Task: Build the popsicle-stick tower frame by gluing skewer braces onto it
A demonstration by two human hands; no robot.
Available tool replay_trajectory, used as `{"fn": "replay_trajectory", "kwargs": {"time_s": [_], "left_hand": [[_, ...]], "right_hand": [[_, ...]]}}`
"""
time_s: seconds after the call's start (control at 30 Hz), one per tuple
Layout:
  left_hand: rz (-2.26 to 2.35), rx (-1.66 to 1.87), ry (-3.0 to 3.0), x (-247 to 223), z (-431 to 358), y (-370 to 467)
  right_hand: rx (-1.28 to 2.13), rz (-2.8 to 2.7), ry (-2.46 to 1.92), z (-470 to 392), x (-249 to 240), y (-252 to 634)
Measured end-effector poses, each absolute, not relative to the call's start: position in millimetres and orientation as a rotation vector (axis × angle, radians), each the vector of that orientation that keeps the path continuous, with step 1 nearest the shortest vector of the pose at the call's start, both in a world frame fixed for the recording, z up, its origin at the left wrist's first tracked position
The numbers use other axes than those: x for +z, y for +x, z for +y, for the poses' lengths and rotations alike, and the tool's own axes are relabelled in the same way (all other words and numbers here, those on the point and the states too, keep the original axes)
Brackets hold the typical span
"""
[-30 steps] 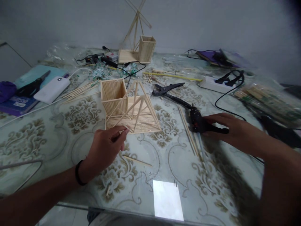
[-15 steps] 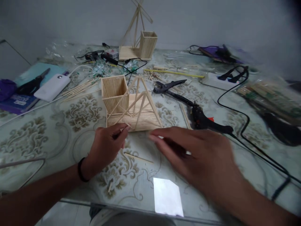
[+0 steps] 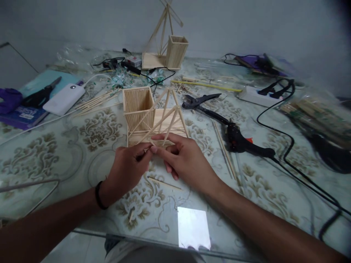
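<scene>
A stick model [image 3: 139, 109] with a square open box and a slanted frame on a flat base stands in front of me. Near its front edge my left hand [image 3: 131, 162] pinches a small stick piece [image 3: 153, 143] between thumb and fingertips. My right hand [image 3: 181, 153] meets it there, its thumb at the end of that piece and its index finger reaching past it over the base. The fingertips partly hide the piece. A loose stick [image 3: 166, 183] lies on the table just below both hands.
Pliers [image 3: 201, 100] and a black glue gun [image 3: 241, 140] with its cable lie to the right. A white power bank [image 3: 64, 99] and scissors [image 3: 41, 93] are at the left. Another stick model [image 3: 175, 53] stands at the back, near a power strip [image 3: 257, 95].
My right hand has moved left and inward, from apart beside the model to touching my left hand's fingertips. My left hand keeps its pinch. The view has shifted slightly.
</scene>
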State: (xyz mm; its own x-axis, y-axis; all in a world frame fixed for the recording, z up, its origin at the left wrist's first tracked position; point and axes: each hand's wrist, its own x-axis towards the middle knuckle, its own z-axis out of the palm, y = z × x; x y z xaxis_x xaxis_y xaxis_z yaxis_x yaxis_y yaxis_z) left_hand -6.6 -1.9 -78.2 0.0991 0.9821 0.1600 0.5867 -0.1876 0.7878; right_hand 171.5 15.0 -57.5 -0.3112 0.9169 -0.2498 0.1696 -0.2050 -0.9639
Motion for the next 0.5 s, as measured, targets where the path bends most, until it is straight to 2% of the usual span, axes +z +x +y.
{"fn": "replay_trajectory", "kwargs": {"time_s": [0.17,0.33,0.5], "left_hand": [[1.54,0.956,1.892,-81,-1,-8],[1.506,0.966,2.053,-81,-2,-9],[1.465,1.068,2.354,-61,-5,-21]], "right_hand": [[1.712,-1.334,-1.2,25,-63,168],[1.703,-1.278,-1.153,24,-69,167],[1.67,-1.253,-1.175,22,-68,162]]}}
